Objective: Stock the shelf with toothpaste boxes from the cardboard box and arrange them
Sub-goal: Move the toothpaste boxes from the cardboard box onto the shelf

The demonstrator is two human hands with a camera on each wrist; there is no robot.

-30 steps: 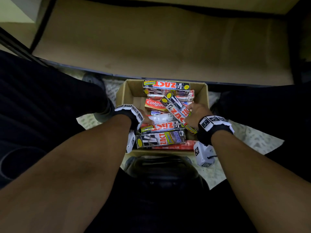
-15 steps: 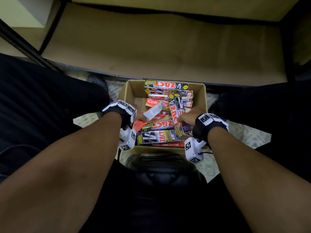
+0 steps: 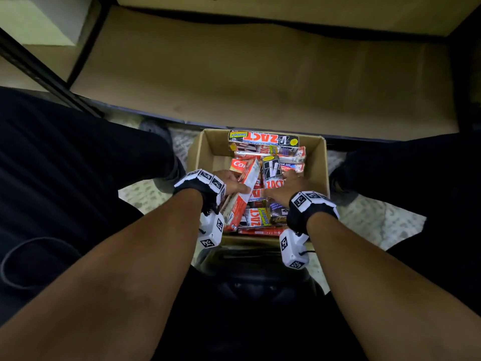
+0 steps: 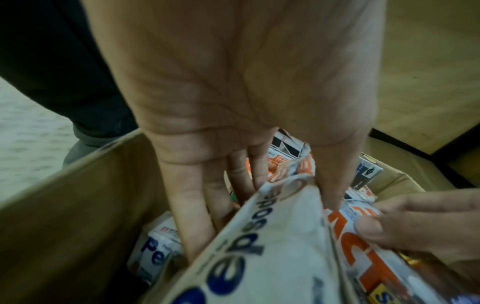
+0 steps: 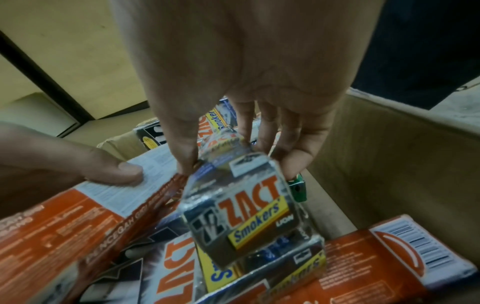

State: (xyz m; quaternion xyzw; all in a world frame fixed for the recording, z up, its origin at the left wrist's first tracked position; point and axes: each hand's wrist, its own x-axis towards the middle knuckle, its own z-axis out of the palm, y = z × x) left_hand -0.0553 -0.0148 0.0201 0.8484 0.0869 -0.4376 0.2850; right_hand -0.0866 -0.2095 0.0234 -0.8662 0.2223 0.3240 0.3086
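An open cardboard box (image 3: 205, 152) on the floor holds several toothpaste boxes, mostly black Zact and red Colgate. My left hand (image 3: 235, 185) grips a white-and-red Pepsodent box (image 3: 240, 201), tilted up out of the pile. The left wrist view shows the thumb on one side of the Pepsodent box (image 4: 259, 257) and the fingers (image 4: 192, 216) on the other. My right hand (image 3: 287, 185) grips a black Zact box (image 3: 272, 173) lengthwise. In the right wrist view the Zact Smokers box (image 5: 241, 216) is pinched between thumb and fingers.
A tan shelf board (image 3: 260, 74) with a dark front edge lies just beyond the box, with dark frame posts at left and right. My legs in dark trousers flank the box on the speckled floor (image 3: 377, 217). A dark rounded object (image 3: 255, 272) sits at the box's near side.
Both hands have closed on boxes and raised them. The left has tipped the white-and-red box up on end, and the right has turned a Zact box lengthwise.
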